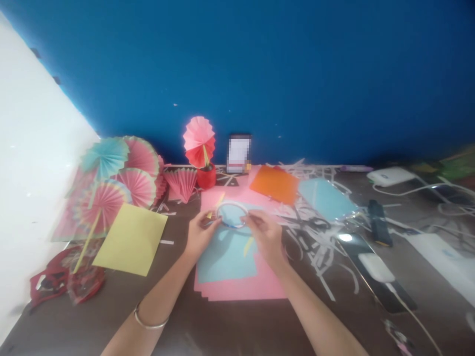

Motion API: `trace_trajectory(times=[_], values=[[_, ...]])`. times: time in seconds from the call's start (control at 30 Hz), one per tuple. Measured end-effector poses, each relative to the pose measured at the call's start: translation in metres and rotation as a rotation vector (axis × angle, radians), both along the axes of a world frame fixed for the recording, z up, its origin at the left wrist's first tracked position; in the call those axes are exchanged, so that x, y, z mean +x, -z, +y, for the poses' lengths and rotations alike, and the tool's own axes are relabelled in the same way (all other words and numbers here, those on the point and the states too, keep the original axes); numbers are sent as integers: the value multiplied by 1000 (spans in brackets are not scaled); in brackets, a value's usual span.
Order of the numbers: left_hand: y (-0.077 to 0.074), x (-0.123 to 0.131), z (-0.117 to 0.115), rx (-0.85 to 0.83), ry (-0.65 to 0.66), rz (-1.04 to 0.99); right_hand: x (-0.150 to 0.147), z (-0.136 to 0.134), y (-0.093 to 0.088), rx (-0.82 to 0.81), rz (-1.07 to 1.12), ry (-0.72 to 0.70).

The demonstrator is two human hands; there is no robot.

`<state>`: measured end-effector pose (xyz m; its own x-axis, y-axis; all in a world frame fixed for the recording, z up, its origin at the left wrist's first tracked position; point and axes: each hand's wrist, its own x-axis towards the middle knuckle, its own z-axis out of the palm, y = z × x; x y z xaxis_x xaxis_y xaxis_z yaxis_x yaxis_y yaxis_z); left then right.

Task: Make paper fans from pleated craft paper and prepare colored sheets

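Note:
Between my two hands is a thin white roll of tape (233, 227), raised over the paper so that its open centre faces me. My left hand (203, 231) pinches its left side with thumb and fingers. Its right side is gripped by my right hand (264, 231). Under them lies a light blue paper sheet (226, 259) on top of several pink sheets (245, 290). A small yellow strip (248, 246) rests on the blue sheet near my right hand. Another yellow piece shows by my left fingertips; whether they touch it I cannot tell.
Pleated paper fans (104, 200) and a yellow sheet (131, 240) are at left. A red pot (207, 177) holding a pink fan stands behind. Orange paper (274, 184), a blue packet (326, 198), white strips (321, 262), a phone (399, 296) and cables occupy the right.

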<state>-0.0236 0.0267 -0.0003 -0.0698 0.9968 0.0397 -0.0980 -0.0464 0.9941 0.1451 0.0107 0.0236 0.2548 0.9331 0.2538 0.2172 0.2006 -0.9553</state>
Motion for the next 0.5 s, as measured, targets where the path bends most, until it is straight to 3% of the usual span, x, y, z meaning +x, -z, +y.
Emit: trace_trajectory(times=[0.23, 0.5], values=[[3, -1, 2, -81, -7, -63, 1, 0, 4, -52, 69, -284], [5, -1, 2, -91, 81, -89, -1, -2, 5, -96, -14, -269]])
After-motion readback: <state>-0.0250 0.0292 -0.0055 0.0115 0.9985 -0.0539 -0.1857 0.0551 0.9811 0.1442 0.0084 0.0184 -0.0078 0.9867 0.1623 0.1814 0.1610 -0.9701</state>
